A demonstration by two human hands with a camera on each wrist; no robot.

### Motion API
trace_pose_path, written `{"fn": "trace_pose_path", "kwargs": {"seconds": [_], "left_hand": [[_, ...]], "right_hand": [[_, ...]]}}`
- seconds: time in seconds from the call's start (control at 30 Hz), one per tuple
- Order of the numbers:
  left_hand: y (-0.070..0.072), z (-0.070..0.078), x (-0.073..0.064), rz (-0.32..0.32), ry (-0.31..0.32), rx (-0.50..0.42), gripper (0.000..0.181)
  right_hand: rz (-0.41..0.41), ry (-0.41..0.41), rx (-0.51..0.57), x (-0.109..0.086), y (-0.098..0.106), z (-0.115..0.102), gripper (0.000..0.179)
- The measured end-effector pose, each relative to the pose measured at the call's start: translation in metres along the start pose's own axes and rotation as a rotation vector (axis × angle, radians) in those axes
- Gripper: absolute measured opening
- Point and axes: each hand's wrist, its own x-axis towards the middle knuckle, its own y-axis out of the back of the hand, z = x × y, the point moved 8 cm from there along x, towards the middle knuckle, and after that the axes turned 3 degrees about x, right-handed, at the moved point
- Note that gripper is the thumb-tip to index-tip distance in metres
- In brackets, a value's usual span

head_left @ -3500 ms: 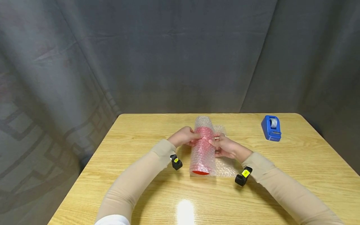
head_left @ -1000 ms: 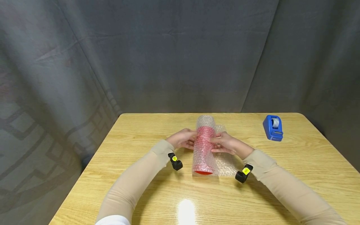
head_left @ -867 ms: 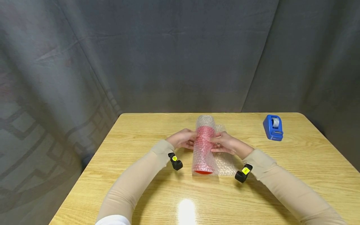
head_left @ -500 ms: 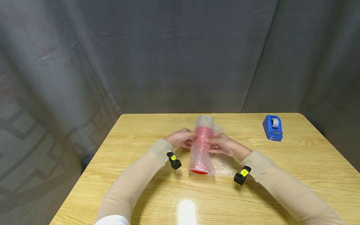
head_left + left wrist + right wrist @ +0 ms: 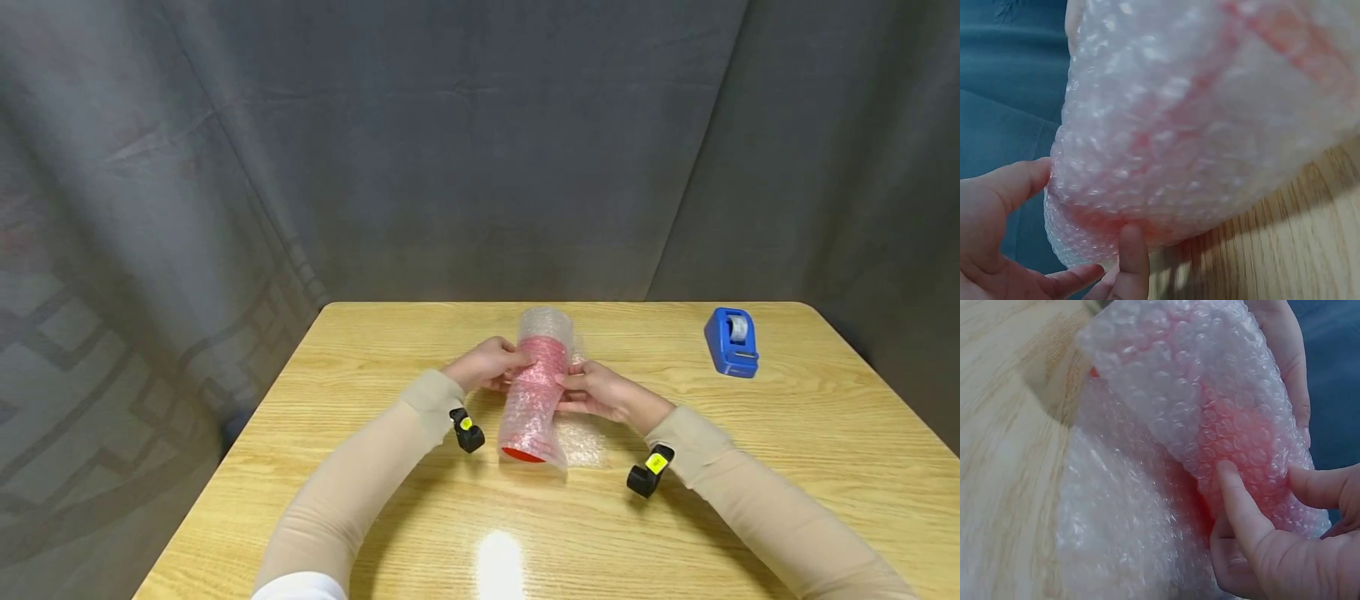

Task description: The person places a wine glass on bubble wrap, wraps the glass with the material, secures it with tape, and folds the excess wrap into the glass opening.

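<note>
A red cylindrical thing rolled in clear bubble wrap [image 5: 528,412] lies on the table, its near end tilted a little left. What the red thing is stays hidden under the layers. My left hand [image 5: 491,364] grips the roll's left side, thumb on top and fingers low against the wrap. From the right, my right hand [image 5: 602,393] holds it with the thumb over the wrap and fingers at the lower side. A loose flap of bubble wrap [image 5: 581,442] spreads under and beyond the right hand. In the right wrist view, a raised wrap edge [image 5: 1147,419] overhangs that flap.
A blue tape dispenser [image 5: 731,346] with a roll of tape stands at the back right of the wooden table [image 5: 420,533]. Grey curtains [image 5: 480,150] hang behind the table and at its sides. A black camera sits on each wrist.
The roll has turned and shifted slightly left, its near end swinging left. Less loose wrap shows at right than before. My left thumb has come up onto the roll's top.
</note>
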Motion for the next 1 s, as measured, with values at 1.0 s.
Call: {"fn": "trace_pose_path", "kwargs": {"seconds": [1.0], "left_hand": [[-0.003, 0.013, -0.006, 0.085, -0.034, 0.163, 0.050]], "right_hand": [[0.030, 0.025, 0.006, -0.002, 0.002, -0.002, 0.074]]}}
